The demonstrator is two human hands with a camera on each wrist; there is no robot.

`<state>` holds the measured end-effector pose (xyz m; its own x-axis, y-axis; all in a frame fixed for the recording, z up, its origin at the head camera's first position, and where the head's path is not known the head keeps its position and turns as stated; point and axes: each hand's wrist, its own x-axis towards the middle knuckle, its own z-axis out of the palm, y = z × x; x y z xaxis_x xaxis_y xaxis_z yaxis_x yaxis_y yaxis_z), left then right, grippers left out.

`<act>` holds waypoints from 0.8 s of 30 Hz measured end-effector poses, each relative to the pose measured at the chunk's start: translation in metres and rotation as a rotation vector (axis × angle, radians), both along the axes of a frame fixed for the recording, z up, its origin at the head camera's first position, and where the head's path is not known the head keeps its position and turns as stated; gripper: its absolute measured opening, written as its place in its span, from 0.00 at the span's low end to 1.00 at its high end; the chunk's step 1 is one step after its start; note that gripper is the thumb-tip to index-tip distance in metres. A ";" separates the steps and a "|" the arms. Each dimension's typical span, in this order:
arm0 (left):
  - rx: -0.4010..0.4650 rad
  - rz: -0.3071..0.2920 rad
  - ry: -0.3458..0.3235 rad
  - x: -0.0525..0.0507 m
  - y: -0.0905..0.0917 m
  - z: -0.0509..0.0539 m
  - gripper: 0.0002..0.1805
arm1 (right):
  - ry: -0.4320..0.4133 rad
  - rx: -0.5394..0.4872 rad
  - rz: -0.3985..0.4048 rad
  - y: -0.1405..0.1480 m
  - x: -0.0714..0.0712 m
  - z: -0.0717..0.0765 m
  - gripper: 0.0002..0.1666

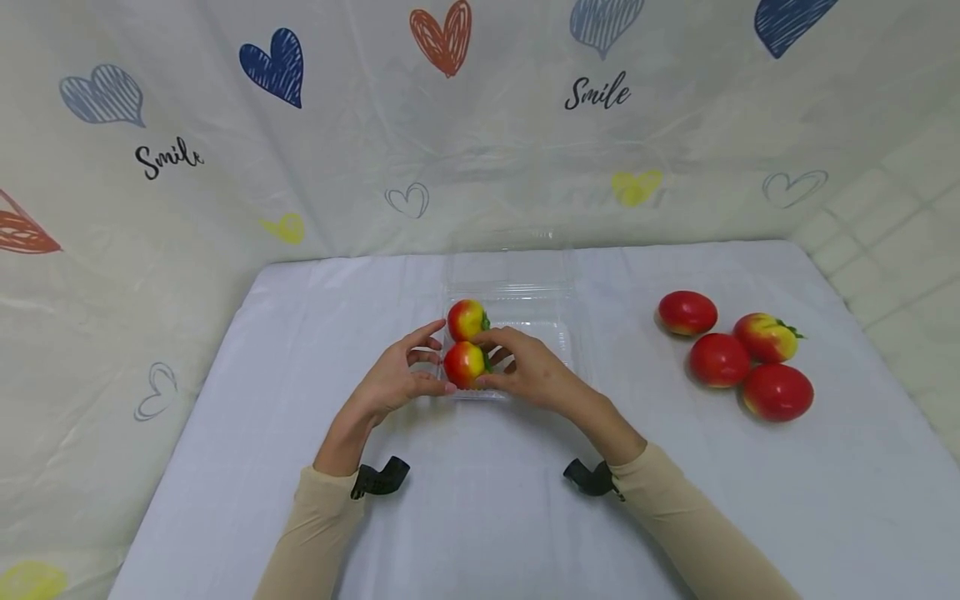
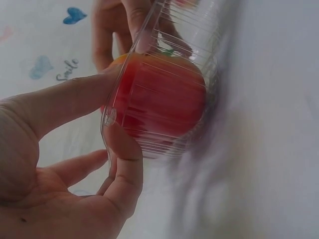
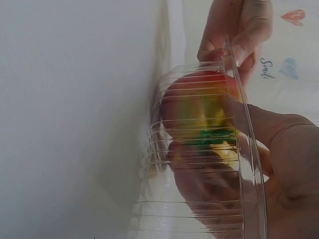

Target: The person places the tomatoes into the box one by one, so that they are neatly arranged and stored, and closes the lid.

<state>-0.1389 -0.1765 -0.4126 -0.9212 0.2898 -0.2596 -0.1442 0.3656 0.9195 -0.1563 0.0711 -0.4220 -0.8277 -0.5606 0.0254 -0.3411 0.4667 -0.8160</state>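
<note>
A clear plastic clamshell box (image 1: 555,342) lies with its lid folded back. In its left part are two red-and-yellow, tomato-like fruits with green stem leaves, a rear fruit (image 1: 466,319) and a front fruit (image 1: 462,367). My left hand (image 1: 393,375) holds the box's left rim, its thumb by the front fruit; the left wrist view shows fingers curled against the outside wall. Reaching in from the right, my right hand (image 1: 528,367) grips the front fruit between thumb and fingers. Through the wall in the right wrist view, the fruit (image 3: 199,109) shows blurred.
To the right on the white-covered table (image 1: 645,500) several more fruits sit in a cluster: a red one (image 1: 687,312) at the back, a yellow-topped one (image 1: 767,337) with a green stem, and red ones (image 1: 777,392) nearer. A patterned cloth (image 1: 510,150) hangs behind.
</note>
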 end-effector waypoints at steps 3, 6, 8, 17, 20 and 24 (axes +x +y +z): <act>0.005 -0.005 0.001 -0.001 0.001 0.000 0.52 | 0.004 0.008 -0.004 0.001 0.000 0.001 0.36; 0.004 -0.010 0.001 -0.001 0.002 -0.001 0.52 | 0.005 0.006 -0.004 0.003 0.001 0.001 0.36; 0.001 -0.012 -0.002 -0.001 0.002 0.000 0.52 | 0.003 0.003 -0.006 0.004 0.001 0.002 0.36; -0.015 -0.008 -0.012 0.000 0.002 0.000 0.51 | -0.023 0.014 -0.038 0.009 0.002 0.005 0.34; -0.027 -0.004 -0.014 0.001 0.001 0.000 0.51 | -0.012 0.028 -0.049 0.013 0.002 0.007 0.33; -0.036 0.001 -0.012 0.001 0.001 0.000 0.51 | 0.004 0.024 -0.065 0.021 0.000 0.008 0.32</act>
<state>-0.1382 -0.1755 -0.4128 -0.9182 0.2787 -0.2814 -0.1560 0.3985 0.9038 -0.1559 0.0918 -0.4137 -0.8625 -0.5058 0.0158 -0.3122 0.5073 -0.8032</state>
